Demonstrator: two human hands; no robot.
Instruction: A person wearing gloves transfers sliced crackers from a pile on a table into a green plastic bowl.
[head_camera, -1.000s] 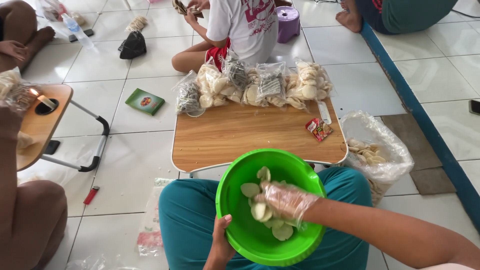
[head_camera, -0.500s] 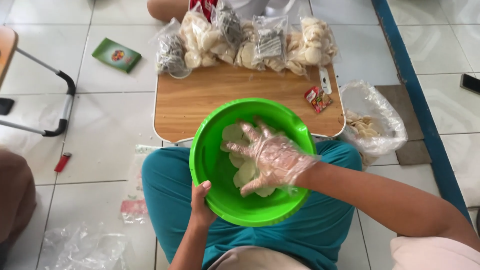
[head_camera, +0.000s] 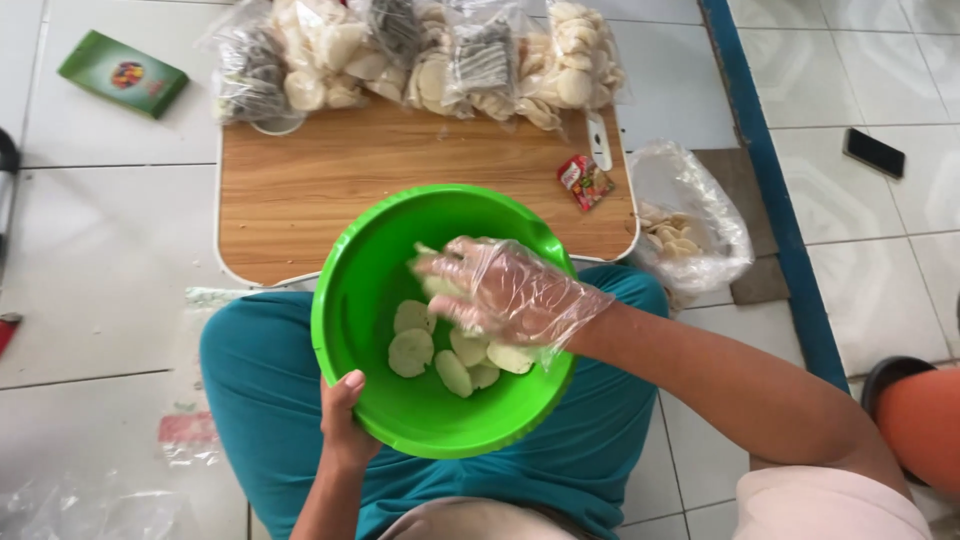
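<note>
Green plastic bowl (head_camera: 400, 420), round and deep, resting on the lap of a seated person in teal trousers (head_camera: 250, 390), its far rim touching the near edge of a low wooden table (head_camera: 400, 180). Left hand (head_camera: 345, 425), bare, grasping the near-left rim of the bowl, thumb hooked inside over the edge and the other fingers hidden beneath. Right hand (head_camera: 500, 290), in a loose clear plastic glove, reaching in over the right rim; fingers curled together, closed on pale crackers (head_camera: 440, 285) at the far side of the bowl. More round pale crackers lying loose on the bowl's bottom, just below that hand. On the table's far edge, a row of clear bags (head_camera: 420, 60) packed with the same crackers, touching one another. Small red sachet (head_camera: 585, 182) on the table near its right end, with a small white object just beyond it that is too small to identify. Right of the table, on the white tiled floor (head_camera: 110, 250), an open clear plastic bag (head_camera: 690, 215) holding a few crackers. Far left on the floor, a green box (head_camera: 122, 73). Far right, past a blue strip, a dark phone (head_camera: 873, 152) lying flat. Crumpled clear plastic at the near-left corner of the floor.
</note>
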